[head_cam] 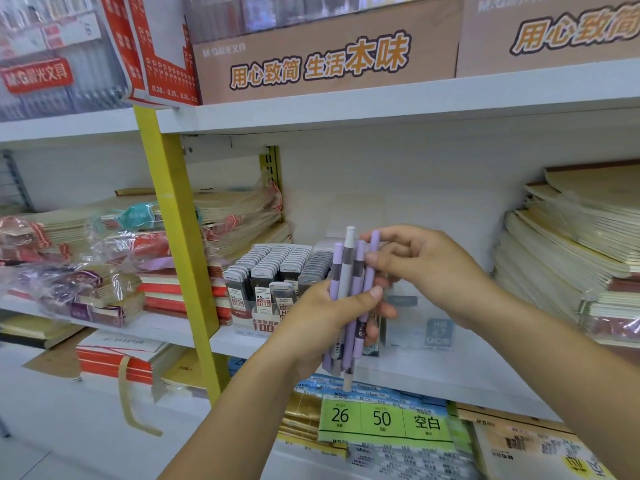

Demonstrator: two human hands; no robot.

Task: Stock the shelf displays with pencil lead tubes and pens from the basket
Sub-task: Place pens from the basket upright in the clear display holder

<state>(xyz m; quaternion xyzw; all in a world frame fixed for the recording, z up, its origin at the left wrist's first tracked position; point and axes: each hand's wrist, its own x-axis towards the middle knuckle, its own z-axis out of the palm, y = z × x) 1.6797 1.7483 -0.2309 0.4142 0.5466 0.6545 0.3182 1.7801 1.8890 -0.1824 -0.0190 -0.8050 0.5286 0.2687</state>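
My left hand [322, 313] grips a bundle of pens [348, 289], mostly lilac with one white, held upright in front of the middle shelf. My right hand [426, 268] reaches in from the right and pinches the rightmost lilac pen [372, 258] near its top. Behind the hands, a display box of grey pencil lead tubes [273, 271] stands in rows on the shelf. To its right sits a clear plastic pen display stand [415, 327], partly hidden by my hands. The basket is out of view.
Stacks of wrapped notebooks [104, 271] fill the shelf at left, and cream notebook stacks [571, 254] rise at right. A yellow upright post [180, 244] divides the shelving. Brown cartons [329, 57] sit above. Green-labelled packs [384, 420] lie on the lower shelf.
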